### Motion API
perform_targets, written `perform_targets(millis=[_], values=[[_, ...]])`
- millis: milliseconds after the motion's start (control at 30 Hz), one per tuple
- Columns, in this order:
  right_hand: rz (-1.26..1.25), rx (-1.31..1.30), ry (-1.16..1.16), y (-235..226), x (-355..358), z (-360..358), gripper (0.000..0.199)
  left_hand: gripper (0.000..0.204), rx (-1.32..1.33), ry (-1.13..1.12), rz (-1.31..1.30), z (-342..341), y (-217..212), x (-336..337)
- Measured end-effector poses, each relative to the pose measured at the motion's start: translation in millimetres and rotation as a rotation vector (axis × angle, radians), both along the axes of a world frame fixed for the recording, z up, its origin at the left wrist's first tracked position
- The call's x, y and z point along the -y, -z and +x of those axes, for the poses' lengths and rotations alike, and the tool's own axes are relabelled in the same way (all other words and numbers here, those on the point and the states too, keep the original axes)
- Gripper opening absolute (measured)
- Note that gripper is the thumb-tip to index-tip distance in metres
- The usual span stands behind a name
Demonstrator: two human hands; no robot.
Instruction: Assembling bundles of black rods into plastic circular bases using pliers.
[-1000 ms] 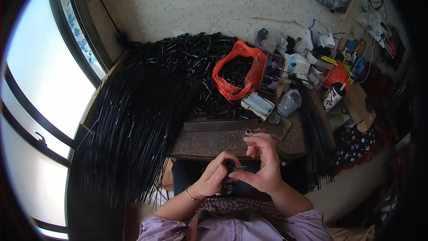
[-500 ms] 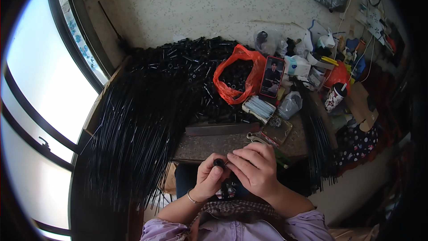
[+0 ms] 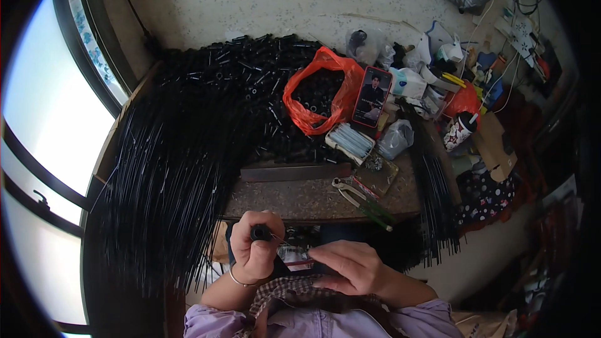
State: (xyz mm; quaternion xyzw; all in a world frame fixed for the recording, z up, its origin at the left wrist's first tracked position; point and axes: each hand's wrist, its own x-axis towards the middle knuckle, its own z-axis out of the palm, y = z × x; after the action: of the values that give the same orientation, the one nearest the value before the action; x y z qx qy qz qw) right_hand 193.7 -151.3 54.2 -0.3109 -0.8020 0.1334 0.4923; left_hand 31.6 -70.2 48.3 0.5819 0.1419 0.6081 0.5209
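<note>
My left hand [image 3: 253, 250] is closed around a short black plastic tube [image 3: 261, 232], its round open end facing up. A thin wire-like strand shows beside the tube, on the side toward my other hand. Off to the right, my right hand [image 3: 350, 266] has its thumb and fingers pressed together. Something small and dark is at its fingertips, too small to name. Both hands are just in front of the table's near edge, above my lap. Pliers [image 3: 363, 201] with green handles lie on the table beyond my right hand.
Black tubes [image 3: 244, 66] are heaped at the back, with long black strands [image 3: 169, 188] hanging off the left side. An open red plastic bag [image 3: 297, 119], a phone [image 3: 372, 97], a box of pale sticks [image 3: 350, 141] and a patterned cup [image 3: 460, 130] stand right of the heap.
My hands have moved apart and come down nearer my body. The left one shifted left with the black tube; the right one drew away from it. The pliers are now uncovered.
</note>
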Motion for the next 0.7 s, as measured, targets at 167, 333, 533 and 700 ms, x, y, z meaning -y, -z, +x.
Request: perform_targets(millis=[167, 333, 533, 700], values=[[-0.328, 0.519, 0.882, 77, 6, 57, 0.051, 0.030, -0.061, 0.038, -0.078, -23, 9, -8], [-0.428, 0.984, 1.094, 144, 20, 77, 0.046, 0.008, -0.300, 0.297, -0.149, -13, 10, -8], [-0.825, -0.173, 0.465, 107, 24, 52, 0.021, 0.056, -0.094, 0.284, -0.049, -3, 9, -24], [-0.096, 0.329, 0.479, -7, 30, 15, 0.021, 0.057, -0.148, 0.046, -0.224, -19, 6, -24]])
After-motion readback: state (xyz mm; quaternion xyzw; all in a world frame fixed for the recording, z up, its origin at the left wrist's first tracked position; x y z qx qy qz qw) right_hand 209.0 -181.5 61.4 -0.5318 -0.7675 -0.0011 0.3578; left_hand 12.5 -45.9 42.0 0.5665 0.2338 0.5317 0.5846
